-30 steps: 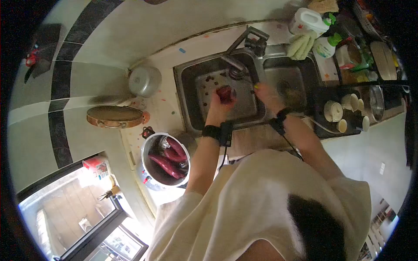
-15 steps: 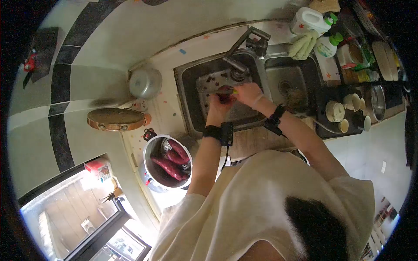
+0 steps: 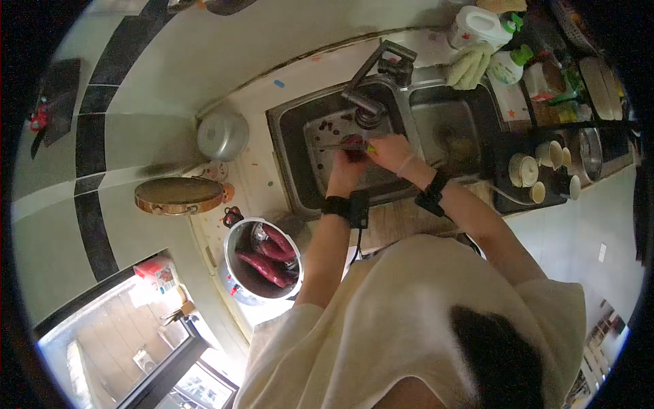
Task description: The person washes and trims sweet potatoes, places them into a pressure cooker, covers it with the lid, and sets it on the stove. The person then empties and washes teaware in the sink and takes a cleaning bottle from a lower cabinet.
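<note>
In the left sink basin [image 3: 291, 155], both hands now meet midway between the side walls: the right hand [image 3: 393, 154], a second ago near the right edge, is closed round a knife [image 3: 332, 147]; the left hand [image 3: 345, 170] curls round a purple root [image 3: 353, 141]. The blade now crosses the root, seemingly joining both hands' work. Dark bits [image 3: 332, 126] lie toward the far-left corner.
</note>
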The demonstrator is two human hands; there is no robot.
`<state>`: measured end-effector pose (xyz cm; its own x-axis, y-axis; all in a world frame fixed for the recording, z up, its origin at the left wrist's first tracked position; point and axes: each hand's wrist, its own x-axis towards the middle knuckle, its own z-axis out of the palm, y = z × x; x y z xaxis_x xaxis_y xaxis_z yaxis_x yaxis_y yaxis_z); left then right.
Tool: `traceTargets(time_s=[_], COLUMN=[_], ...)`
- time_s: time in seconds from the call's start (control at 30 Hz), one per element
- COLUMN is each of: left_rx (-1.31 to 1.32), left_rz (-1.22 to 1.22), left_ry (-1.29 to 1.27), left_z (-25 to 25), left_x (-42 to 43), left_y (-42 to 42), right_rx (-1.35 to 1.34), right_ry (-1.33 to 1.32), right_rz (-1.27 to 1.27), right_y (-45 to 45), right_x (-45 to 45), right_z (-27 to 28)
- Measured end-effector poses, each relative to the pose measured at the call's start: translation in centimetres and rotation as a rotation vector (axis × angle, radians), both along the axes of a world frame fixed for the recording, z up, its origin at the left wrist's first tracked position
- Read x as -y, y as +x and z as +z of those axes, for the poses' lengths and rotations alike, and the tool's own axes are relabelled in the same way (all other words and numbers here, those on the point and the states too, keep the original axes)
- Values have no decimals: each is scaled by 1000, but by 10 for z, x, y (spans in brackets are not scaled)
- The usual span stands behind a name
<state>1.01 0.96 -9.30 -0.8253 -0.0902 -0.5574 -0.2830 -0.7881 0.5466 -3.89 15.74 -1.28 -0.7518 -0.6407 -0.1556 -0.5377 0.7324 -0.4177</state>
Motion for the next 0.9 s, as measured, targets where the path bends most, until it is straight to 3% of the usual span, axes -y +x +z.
traceTargets(time_s=[0.03, 0.1, 0.2, 0.27, 0.37, 0.43, 0.53, 0.6, 0.63, 0.73, 0.8, 0.83, 0.9], left_rx=[-133, -157, 100, 178, 355, 58, 0, 34, 3, -86, -161, -204, -207], left_rz=[-130, -158, 83, 138, 194, -89, -269, -439, -585, -1026, -1015, -853, -668], left_ry=[-340, -395, 326, 627, 274, -285, -883, -1177, -1308, -1693, -1778, -1734, -1414], left_z=[-5, -14, -1, -3, 28, -61, -98, -93, -68, 26, 25, 3, -10], left_x=[-1, -2, -7, 1, -7, 17, 14, 1, -12, -49, -54, -53, -50], left_y=[2, 4, -2, -5, -17, -16, -39, -41, -44, -50, -49, -46, -44], right_rx=[9, -3, -36, -40, 59, 217, 313, 282, 264, 78, 166, 210, 235], right_ry=[-8, -13, -83, -129, -111, -40, 18, 134, 190, 6, 11, 14, 279], right_rz=[-9, -3, -27, -67, -191, -335, -261, -90, -5, 123, 156, 172, 205], right_y=[-1, -3, -3, -6, -12, -8, 11, 24, 29, 46, 42, 40, 37], right_x=[2, 2, -3, -11, -56, -95, -164, -175, -179, -185, -183, -181, -173], right_z=[-2, -5, -7, -16, -29, -5, -31, -51, -60, -86, -88, -88, -73])
